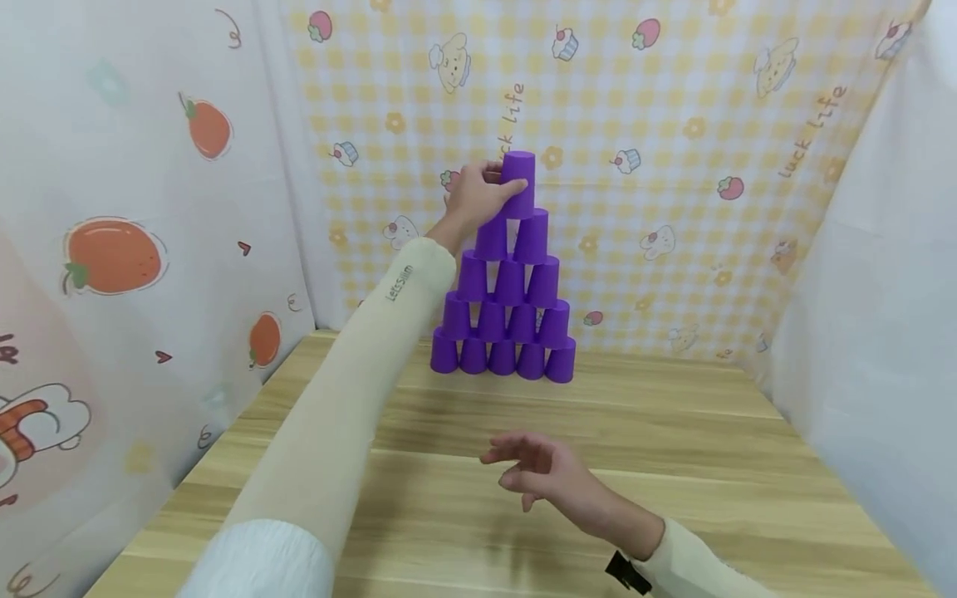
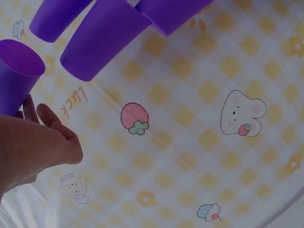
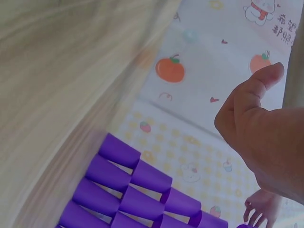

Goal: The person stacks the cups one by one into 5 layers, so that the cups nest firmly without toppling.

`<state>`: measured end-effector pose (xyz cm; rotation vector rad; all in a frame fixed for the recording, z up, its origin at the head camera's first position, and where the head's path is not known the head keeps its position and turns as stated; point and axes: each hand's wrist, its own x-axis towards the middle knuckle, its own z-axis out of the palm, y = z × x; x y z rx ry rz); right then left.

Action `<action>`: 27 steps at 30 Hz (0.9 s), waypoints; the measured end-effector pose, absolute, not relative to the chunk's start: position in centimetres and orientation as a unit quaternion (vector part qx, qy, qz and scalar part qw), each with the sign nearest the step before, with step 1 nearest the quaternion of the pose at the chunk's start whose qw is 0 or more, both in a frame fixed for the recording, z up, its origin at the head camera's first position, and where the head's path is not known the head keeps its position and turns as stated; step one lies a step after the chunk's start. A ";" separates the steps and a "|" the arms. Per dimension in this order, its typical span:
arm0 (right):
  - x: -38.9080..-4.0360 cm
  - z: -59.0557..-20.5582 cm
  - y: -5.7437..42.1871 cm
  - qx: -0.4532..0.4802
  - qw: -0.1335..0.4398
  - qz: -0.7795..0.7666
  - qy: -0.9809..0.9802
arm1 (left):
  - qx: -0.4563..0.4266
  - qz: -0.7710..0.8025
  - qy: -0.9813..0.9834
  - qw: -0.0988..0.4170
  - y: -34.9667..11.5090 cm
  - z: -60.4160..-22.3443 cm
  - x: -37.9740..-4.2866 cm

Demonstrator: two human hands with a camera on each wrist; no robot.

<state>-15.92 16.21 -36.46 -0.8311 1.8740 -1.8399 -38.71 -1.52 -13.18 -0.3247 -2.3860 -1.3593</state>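
Note:
High at the peak of a pyramid of upside-down purple cups [image 1: 510,282], my left hand [image 1: 478,195] holds one purple cup [image 1: 519,184] between thumb and fingers. In the left wrist view that cup [image 2: 16,85] shows its open rim facing the cups of the row below [image 2: 102,40], with a gap between. The pyramid has several rows, narrowing upward to two cups under the held one. My right hand [image 1: 549,482] hovers over the near part of the table, fingers loosely bent, holding nothing. In the right wrist view the stacked cups [image 3: 142,202] lie beyond the right hand [image 3: 256,123].
The wood-grain table [image 1: 658,440] carries the pyramid near its back edge. Behind it hangs a yellow checked cloth [image 1: 635,232]. A printed white sheet [image 1: 164,332] closes off the left side, and a plain white one [image 1: 860,332] the right.

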 end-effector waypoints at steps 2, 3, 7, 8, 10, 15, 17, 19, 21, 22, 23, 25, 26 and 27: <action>-15.4 -36.7 15.8 -0.299 0.196 -0.654 0.666 | -0.113 -0.483 -0.848 0.185 -1.4 -12.6 -38.9; -15.2 -36.8 15.6 -0.302 0.197 -0.653 0.666 | -0.115 -0.484 -0.848 0.184 -1.4 -12.4 -38.9; -14.6 -37.2 15.4 -0.308 0.200 -0.648 0.667 | -0.128 -0.490 -0.847 0.162 -1.5 -11.9 -39.1; -14.4 -37.2 15.4 -0.310 0.201 -0.647 0.667 | -0.128 -0.490 -0.848 0.156 -1.5 -11.9 -39.1; -14.2 -37.4 15.4 -0.312 0.203 -0.648 0.664 | -0.119 -0.480 -0.855 0.157 -1.8 -12.0 -39.3; -13.9 -37.8 15.0 -0.319 0.208 -0.651 0.656 | -0.083 -0.485 -0.854 0.168 -2.8 -12.6 -39.6; -13.7 -37.9 14.9 -0.321 0.208 -0.651 0.656 | -0.082 -0.494 -0.849 0.170 -3.1 -12.7 -39.8; -13.6 -38.1 15.0 -0.321 0.212 -0.651 0.654 | -0.086 -0.500 -0.845 0.172 -3.2 -12.9 -39.9; -13.4 -38.2 15.1 -0.320 0.214 -0.650 0.655 | -0.087 -0.499 -0.844 0.174 -3.2 -13.2 -40.1; -13.3 -38.2 15.2 -0.320 0.217 -0.650 0.655 | -0.087 -0.498 -0.845 0.173 -3.1 -13.4 -40.2; -13.2 -38.3 15.3 -0.319 0.219 -0.649 0.655 | -0.087 -0.498 -0.846 0.170 -3.1 -13.6 -40.2; -13.2 -38.4 15.3 -0.318 0.223 -0.649 0.654 | -0.086 -0.490 -0.851 0.166 -3.1 -14.0 -40.3; -13.2 -38.4 15.3 -0.318 0.224 -0.649 0.654 | -0.086 -0.487 -0.854 0.163 -3.1 -14.1 -40.3; -13.2 -38.5 15.3 -0.319 0.224 -0.647 0.655 | -0.086 -0.483 -0.857 0.160 -3.2 -14.3 -40.3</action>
